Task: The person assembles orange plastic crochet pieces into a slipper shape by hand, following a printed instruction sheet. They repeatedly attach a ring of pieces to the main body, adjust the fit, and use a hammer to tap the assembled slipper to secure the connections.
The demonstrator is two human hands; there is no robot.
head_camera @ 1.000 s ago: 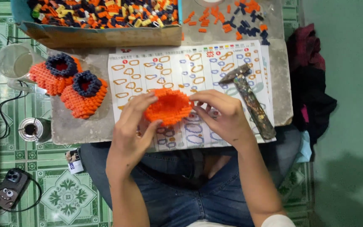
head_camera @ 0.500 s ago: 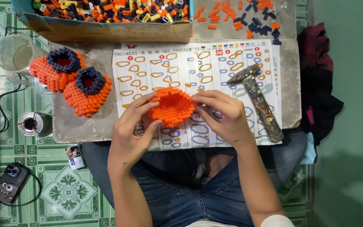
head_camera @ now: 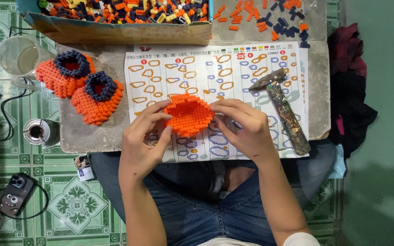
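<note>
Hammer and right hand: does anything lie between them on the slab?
In the head view, only the printed instruction sheet lies between the hammer and the right hand; no loose pieces there. Both hands hold the orange bead piece.

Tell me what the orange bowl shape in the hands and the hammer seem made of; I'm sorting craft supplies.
Orange bowl shape: looks like small plastic pieces interlocked, matte, its surface studded all over; the left hand and right hand hold it. Hammer: dull grey head, probably metal; the handle is mottled with paint-like stains, so wood or metal underneath cannot be told.
</note>
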